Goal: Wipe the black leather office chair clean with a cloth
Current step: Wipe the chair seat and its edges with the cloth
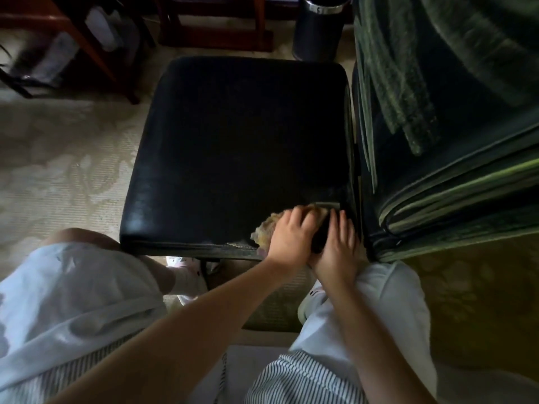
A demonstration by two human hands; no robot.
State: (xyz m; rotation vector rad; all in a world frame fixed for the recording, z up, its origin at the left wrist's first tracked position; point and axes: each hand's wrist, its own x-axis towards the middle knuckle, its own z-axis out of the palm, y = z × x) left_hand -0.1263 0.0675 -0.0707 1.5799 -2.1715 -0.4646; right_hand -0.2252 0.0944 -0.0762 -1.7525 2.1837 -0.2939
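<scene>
**Position.** The crumpled yellowish cloth lies on the square black leather chair seat, at the seat's 5 o'clock corner and touching the worn front edge. Its bunched length runs roughly from 8 to 2 o'clock.

**Grips.** The left grip, a bare hand, is clenched over the cloth and pressing it to the leather. The right grip sits just beside it at 3 o'clock, laid on a dark part of the corner. Whether it clasps or merely braces cannot be told.

**Judgement.** Nearly all the unwiped leather lies toward 11 o'clock from the left grip, so a stroke that way would suit.

**Surroundings.**
- pale patterned carpet
- green striped upholstery at 3 o'clock
- dark cylindrical bin at 1 o'clock
</scene>
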